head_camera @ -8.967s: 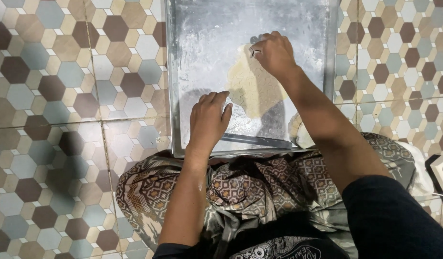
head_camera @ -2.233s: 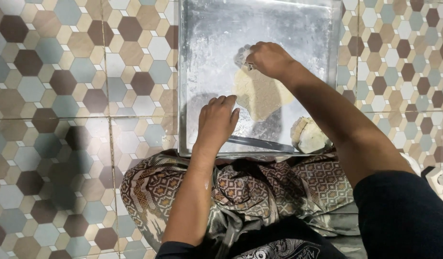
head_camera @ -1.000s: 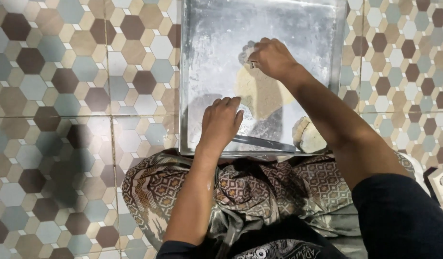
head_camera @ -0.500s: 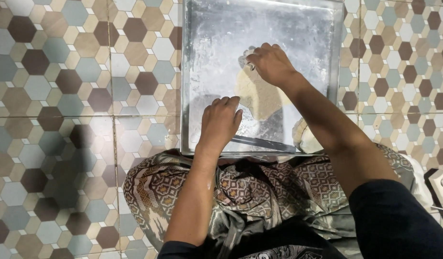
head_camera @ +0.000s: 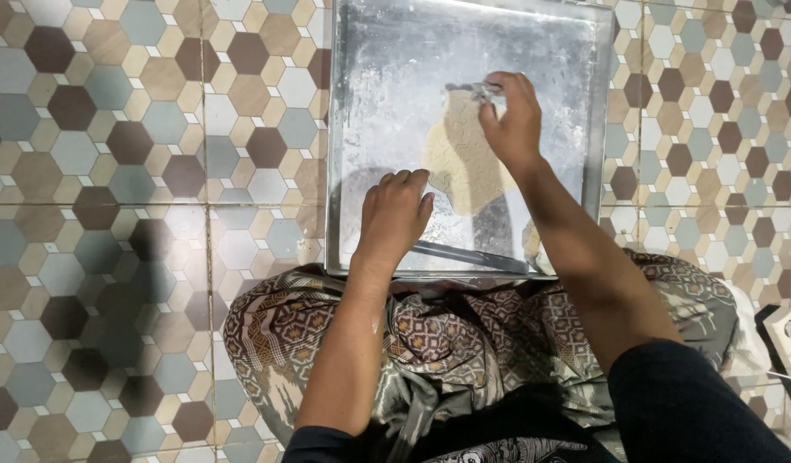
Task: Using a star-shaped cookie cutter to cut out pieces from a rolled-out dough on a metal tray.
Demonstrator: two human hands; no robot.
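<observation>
Hexagon-tiled floor (head_camera: 130, 171) in brown, tan, grey-blue, white, left of and below hands. Patterned cloth (head_camera: 464, 343) over lap, just below wrists.

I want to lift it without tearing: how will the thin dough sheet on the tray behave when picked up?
The dough sheet lies very thin and flat on the floured tray, so it is probably floppy and may tear easily. The flour suggests it might otherwise stick. The right hand pinches its far edge.
</observation>
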